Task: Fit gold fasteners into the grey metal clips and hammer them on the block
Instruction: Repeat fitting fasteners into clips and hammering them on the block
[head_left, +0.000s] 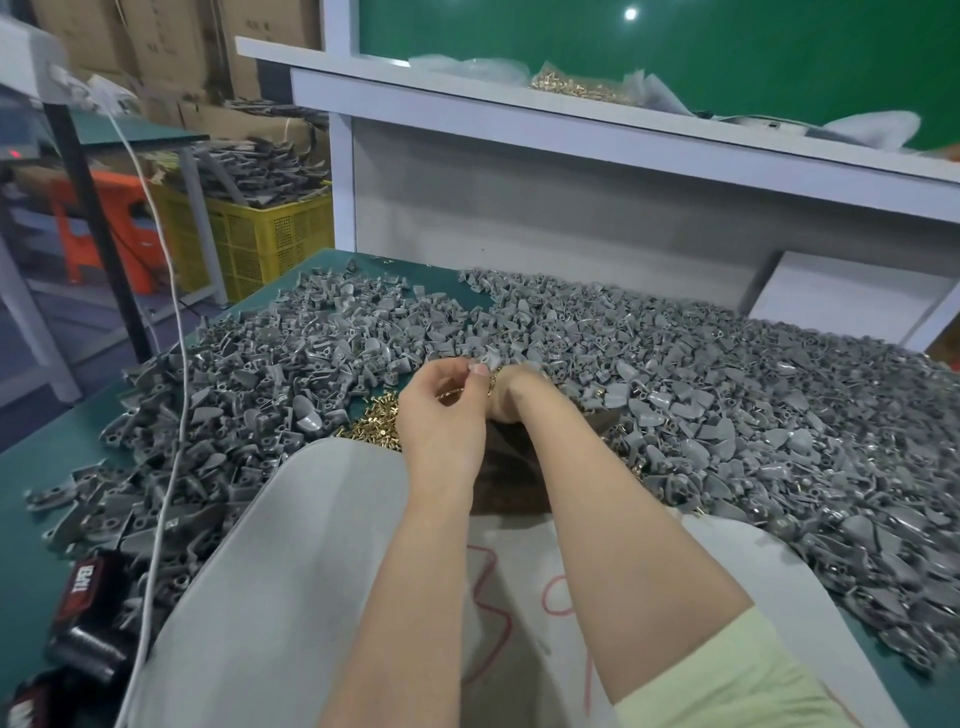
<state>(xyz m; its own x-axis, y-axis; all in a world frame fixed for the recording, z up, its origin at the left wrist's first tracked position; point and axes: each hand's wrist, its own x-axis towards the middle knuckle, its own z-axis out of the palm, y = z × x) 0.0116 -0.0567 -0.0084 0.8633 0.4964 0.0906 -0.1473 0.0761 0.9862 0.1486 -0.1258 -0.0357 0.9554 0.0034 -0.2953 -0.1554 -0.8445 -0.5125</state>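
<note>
My left hand (441, 410) and my right hand (506, 395) meet above the middle of the green table. My left fingertips pinch a grey metal clip (488, 360). My right hand's fingers are curled and partly hidden behind the left hand; something gold shows between the two hands. A heap of loose gold fasteners (371, 423) lies just left of my left hand. A dark block (506, 462) sits under my forearms. Grey clips (727, 405) cover most of the table in a thick pile.
A white cable (174, 415) runs down the left side over the clips. Black tool parts (85, 618) lie at the table's front left. A white shelf (571, 114) holds a bag of gold fasteners (576, 85). A yellow crate (260, 234) stands beyond the table.
</note>
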